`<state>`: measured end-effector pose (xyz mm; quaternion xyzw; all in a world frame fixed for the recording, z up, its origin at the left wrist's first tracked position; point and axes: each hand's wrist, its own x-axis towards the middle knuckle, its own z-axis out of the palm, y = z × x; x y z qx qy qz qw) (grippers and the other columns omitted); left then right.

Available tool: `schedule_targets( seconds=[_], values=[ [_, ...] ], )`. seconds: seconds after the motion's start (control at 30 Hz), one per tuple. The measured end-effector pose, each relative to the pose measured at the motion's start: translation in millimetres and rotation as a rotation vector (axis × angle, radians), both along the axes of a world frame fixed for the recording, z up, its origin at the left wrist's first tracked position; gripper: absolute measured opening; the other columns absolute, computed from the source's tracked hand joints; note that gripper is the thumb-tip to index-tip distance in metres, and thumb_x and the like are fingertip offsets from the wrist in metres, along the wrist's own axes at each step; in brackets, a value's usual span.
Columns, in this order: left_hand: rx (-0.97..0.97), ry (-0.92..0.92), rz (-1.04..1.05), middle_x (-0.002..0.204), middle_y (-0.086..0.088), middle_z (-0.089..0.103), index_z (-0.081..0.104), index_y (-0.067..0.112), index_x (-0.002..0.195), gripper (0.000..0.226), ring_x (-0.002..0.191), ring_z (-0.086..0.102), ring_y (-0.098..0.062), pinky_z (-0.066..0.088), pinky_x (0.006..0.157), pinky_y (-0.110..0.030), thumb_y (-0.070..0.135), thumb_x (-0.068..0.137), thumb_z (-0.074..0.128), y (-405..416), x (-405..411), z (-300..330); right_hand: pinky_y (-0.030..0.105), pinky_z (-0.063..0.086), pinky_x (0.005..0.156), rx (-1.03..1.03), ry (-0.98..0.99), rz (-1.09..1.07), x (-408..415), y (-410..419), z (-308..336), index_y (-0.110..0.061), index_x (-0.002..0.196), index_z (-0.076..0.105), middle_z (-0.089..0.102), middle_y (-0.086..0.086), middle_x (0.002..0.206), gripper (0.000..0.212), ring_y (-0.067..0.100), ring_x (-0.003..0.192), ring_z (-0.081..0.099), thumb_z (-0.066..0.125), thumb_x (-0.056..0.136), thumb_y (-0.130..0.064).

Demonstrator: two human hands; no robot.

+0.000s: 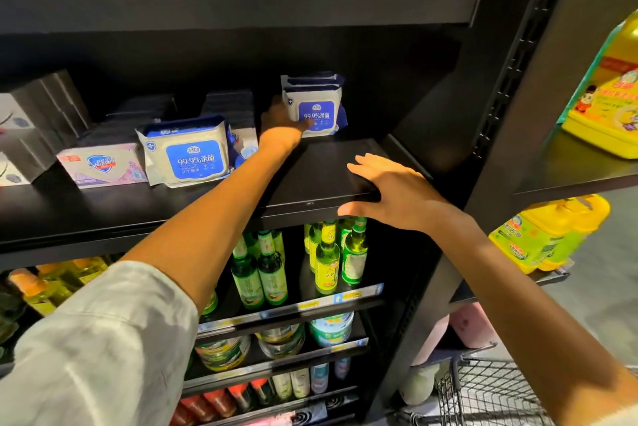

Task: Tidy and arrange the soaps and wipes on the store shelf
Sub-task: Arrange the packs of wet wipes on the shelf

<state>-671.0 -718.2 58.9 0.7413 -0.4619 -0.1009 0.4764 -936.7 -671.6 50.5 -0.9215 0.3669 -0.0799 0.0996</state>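
On the black shelf (321, 163), a white and blue wipes pack (316, 107) stands upright far back, with more packs behind it. My left hand (281, 122) reaches deep in and grips this pack at its left side, thumb across its front. A second wipes pack (188, 151) leans upright nearer the front left. Beside it lies a lilac soap box (103, 165). My right hand (390, 191) rests on the shelf's front edge with fingers spread, holding nothing.
Black boxes (51, 104) are stacked at the shelf's left and back. Green glass bottles (328, 253) stand on the shelf below, jars and cans under them. Yellow oil jugs (611, 91) sit on the right-hand rack. A wire basket (490, 391) is at the lower right.
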Motion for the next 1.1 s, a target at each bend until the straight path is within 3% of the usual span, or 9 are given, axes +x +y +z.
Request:
schedule_targets(
  seconds=[0.33,0.43,0.57,0.67,0.77,0.87,1.0,1.1],
  values=[
    [0.024,0.017,0.008,0.150,-0.015,0.055,0.041,0.006,0.150,0.078,0.134,0.057,-0.032,0.050,0.106,-0.041,0.031,0.088,0.083,8,-5,2,0.042,0.018,0.128,0.018,-0.026,-0.015,0,2,-1,-0.037,0.162,0.029,0.019,-0.012,0.171,0.110,0.010,0.159,0.011,0.048,0.069,-0.092],
    [0.051,-0.062,0.027,0.145,-0.016,0.057,0.044,0.005,0.146,0.071,0.128,0.060,-0.032,0.051,0.100,-0.037,0.034,0.092,0.079,27,-14,1,0.042,0.014,0.130,0.071,-0.028,-0.035,-1,2,-1,-0.042,0.161,0.027,0.016,-0.017,0.171,0.112,0.007,0.159,0.007,0.047,0.065,-0.095],
    [0.005,-0.158,-0.038,0.132,-0.016,0.066,0.059,0.001,0.131,0.050,0.118,0.065,-0.029,0.049,0.084,-0.028,0.034,0.097,0.072,72,-27,-1,0.042,0.013,0.130,0.060,-0.029,-0.038,1,4,0,-0.042,0.161,0.028,0.017,-0.018,0.171,0.114,0.005,0.158,0.008,0.045,0.063,-0.099],
    [-0.031,-0.186,-0.068,0.119,-0.009,0.073,0.067,0.010,0.127,0.043,0.108,0.068,-0.021,0.054,0.091,-0.032,0.039,0.096,0.072,113,-27,-2,0.043,0.014,0.130,0.049,0.001,-0.038,2,5,3,-0.042,0.161,0.028,0.017,-0.018,0.171,0.113,0.004,0.158,0.008,0.045,0.065,-0.099],
    [-0.116,-0.171,0.025,0.100,-0.003,0.077,0.075,0.016,0.107,0.025,0.093,0.070,-0.017,0.057,0.089,-0.038,0.037,0.095,0.073,156,-14,-9,0.041,0.015,0.129,0.035,0.047,-0.015,3,8,8,-0.040,0.162,0.025,0.016,-0.016,0.171,0.108,0.005,0.158,0.008,0.047,0.071,-0.096],
    [-0.209,-0.156,0.182,0.088,0.001,0.073,0.068,0.018,0.090,0.017,0.086,0.068,-0.018,0.054,0.083,-0.040,0.033,0.092,0.074,193,12,-17,0.041,0.016,0.129,0.011,0.066,0.006,4,11,14,-0.042,0.162,0.025,0.017,-0.015,0.171,0.101,0.007,0.158,0.010,0.051,0.077,-0.090],
    [-0.269,-0.100,0.363,0.094,-0.005,0.066,0.057,0.016,0.095,0.031,0.089,0.062,-0.026,0.050,0.084,-0.045,0.034,0.086,0.081,222,50,-21,0.042,0.019,0.128,-0.007,0.039,0.035,10,15,8,-0.044,0.160,0.028,0.020,-0.015,0.171,0.101,0.007,0.158,0.012,0.050,0.075,-0.093],
    [-0.213,-0.085,0.384,0.107,-0.014,0.061,0.053,0.009,0.108,0.050,0.098,0.059,-0.032,0.048,0.084,-0.044,0.038,0.082,0.085,226,67,-18,0.041,0.019,0.127,-0.020,-0.006,0.030,8,16,3,-0.043,0.159,0.031,0.022,-0.015,0.170,0.099,0.007,0.158,0.013,0.049,0.076,-0.092]
  ],
)
